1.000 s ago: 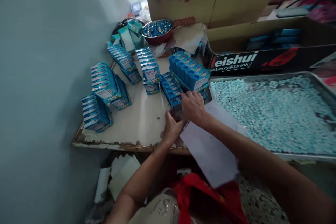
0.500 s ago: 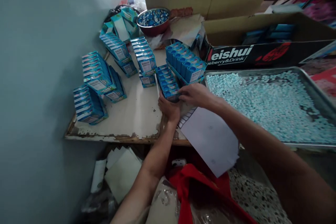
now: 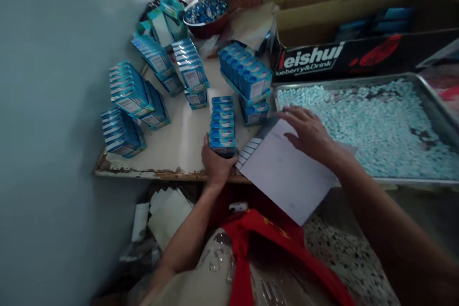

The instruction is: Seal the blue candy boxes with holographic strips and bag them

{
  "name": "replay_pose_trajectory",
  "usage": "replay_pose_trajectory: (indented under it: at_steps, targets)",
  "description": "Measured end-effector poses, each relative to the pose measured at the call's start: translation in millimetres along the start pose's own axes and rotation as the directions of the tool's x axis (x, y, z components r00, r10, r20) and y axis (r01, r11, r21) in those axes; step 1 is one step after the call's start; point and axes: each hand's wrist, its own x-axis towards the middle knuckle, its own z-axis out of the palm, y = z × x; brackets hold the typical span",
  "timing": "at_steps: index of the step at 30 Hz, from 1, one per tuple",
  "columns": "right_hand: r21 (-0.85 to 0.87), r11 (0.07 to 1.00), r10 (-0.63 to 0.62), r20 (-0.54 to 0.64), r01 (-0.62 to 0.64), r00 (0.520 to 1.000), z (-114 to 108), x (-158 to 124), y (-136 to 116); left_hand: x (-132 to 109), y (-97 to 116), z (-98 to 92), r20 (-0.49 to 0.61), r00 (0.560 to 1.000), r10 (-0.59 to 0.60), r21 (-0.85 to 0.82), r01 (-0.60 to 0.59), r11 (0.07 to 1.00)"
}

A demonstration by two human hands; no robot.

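My left hand [image 3: 215, 162] grips the near end of a row of small blue boxes [image 3: 222, 122] lying on the worn white table [image 3: 179, 148]. My right hand [image 3: 308, 131] lies open, fingers spread, on a white sheet of paper [image 3: 283, 177] that hangs over the table's front edge. Just right of that hand is a metal tray [image 3: 441, 119] full of pale blue pellets [image 3: 366, 124].
Stacks of blue boxes [image 3: 129, 100] line the wall side and the back of the table. A bowl of blue pieces [image 3: 206, 12] and a black carton [image 3: 358, 52] stand behind. Red cloth [image 3: 258, 239] and loose papers [image 3: 168, 215] lie below the table edge.
The row of blue boxes has been drawn out toward the front edge with my left hand at its end. My right hand left the boxes and moved right onto the paper.
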Motion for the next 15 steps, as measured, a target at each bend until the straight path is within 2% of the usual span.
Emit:
replay_pose_trajectory:
  at_steps: [2,5,7,10,11,13,15]
  targets:
    - [0.007,0.996,0.085,-0.062,-0.085,0.994,-0.7,-3.4,9.8,-16.2,-13.4,-18.3,0.006,1.000,0.018,-0.016,-0.018,1.000]
    - [0.029,0.986,0.163,-0.062,-0.161,0.985,-0.2,-6.8,22.0,-33.5,-20.4,-51.3,0.037,0.999,0.015,0.000,-0.015,1.000]
    - [0.053,0.983,0.179,-0.056,-0.176,0.982,-0.4,-7.4,24.2,-35.7,-10.5,-78.4,0.076,0.995,0.064,0.044,-0.067,0.997]
    - [0.066,0.978,0.206,-0.104,-0.200,0.973,-8.0,1.3,13.2,-17.3,25.6,-106.8,0.143,0.949,0.280,0.049,-0.290,0.956]
    - [0.050,0.980,0.197,-0.110,-0.192,0.974,-12.3,7.9,5.5,-5.9,40.9,-107.3,0.162,0.924,0.347,0.036,-0.357,0.934]
    - [-0.022,0.993,0.119,-0.040,-0.119,0.992,-20.7,25.8,-13.5,19.2,70.8,-91.8,0.257,0.888,0.381,0.021,-0.399,0.917]
    - [-0.123,0.992,-0.004,0.141,0.022,0.990,-25.9,44.3,-31.8,37.6,94.0,-61.7,0.467,0.819,0.334,0.002,-0.379,0.926]
